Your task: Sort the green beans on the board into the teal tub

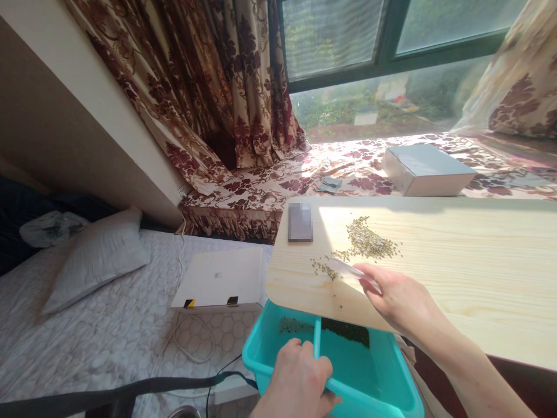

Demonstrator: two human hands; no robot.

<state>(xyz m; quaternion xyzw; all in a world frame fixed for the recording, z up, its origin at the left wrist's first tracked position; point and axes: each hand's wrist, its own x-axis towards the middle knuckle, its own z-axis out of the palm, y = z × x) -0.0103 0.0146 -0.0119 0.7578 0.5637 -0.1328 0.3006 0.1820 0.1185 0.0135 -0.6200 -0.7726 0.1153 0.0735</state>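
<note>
My right hand (395,290) is over the wooden table (461,249), its fingers closed on a thin white flat card (346,267). The card's edge rests among small greenish-brown beans (369,241), which look like mung beans. The main heap lies beyond the card, with a smaller scatter to its left. Below the table's near edge is a turquoise divided bin (365,383). My left hand (300,371) is wrapped round the bin's near rim by the divider. Dark grains (346,332) lie in the right compartment, and fewer line the left one.
A small grey box (300,223), its face blurred, sits at the table's left corner. A larger white box (429,168) stands on the floral window seat. On the bed (104,325) lie a white flat carton (221,277), a pillow (104,255) and cables.
</note>
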